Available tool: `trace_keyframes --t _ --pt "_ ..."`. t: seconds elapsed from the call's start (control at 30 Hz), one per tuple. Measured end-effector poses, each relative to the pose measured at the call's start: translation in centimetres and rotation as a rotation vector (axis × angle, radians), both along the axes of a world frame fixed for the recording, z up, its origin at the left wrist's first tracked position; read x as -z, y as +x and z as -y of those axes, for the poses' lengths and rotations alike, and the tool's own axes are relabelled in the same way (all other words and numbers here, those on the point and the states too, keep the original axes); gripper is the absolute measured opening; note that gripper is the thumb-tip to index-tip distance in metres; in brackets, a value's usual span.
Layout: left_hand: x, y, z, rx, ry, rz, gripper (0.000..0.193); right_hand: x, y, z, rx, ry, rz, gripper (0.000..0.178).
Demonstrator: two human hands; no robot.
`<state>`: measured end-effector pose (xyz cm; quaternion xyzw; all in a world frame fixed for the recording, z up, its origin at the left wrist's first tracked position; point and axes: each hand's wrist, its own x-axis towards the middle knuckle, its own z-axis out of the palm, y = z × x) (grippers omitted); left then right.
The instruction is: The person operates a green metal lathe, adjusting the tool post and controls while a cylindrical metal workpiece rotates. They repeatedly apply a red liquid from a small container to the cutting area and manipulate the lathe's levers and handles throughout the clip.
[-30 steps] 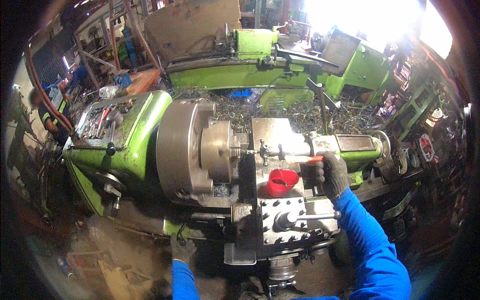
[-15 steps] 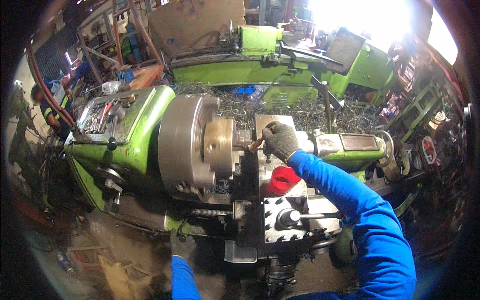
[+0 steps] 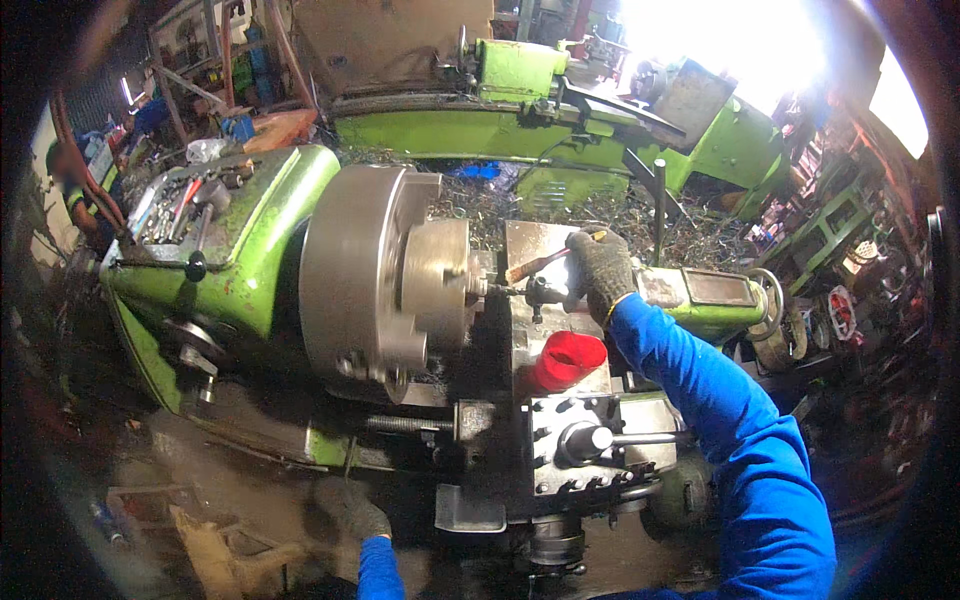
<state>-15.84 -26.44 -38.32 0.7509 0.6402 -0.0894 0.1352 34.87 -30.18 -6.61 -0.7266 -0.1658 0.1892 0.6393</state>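
Note:
My right hand, in a grey knit glove, is closed around the handle of a small brush. Its bristles point left, just above a thin tool set in the tailstock. Left of that tool, a round metal workpiece sits in the lathe chuck; both are blurred by spinning. Below the brush, a red plastic cup stands on the cross slide. At the lower left my gloved left hand is closed at the lower end of a lever, its fingers dim and partly blurred.
The tool post has a long handle pointing right. Wrenches and other tools lie on the green headstock. Metal shavings are heaped behind the lathe. Farther back stands another green lathe. A person is at the far left.
My right hand has drawn back up and right with the brush, away from the workpiece, uncovering the tool in the tailstock. My left hand has shifted slightly down at the lever. The view has shifted slightly.

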Motion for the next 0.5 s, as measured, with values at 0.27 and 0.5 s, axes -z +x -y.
trace_keyframes --t 0.27,0.5 --pt "4.1 0.6 2.8 0.029 -0.259 -0.224 0.092 4.9 3.7 1.9 -0.270 0.119 0.567 0.014" --pt "5.9 0.2 1.7 -0.009 -0.149 -0.012 0.083 1.5 -0.4 0.4 -0.079 -0.141 0.206 0.022"
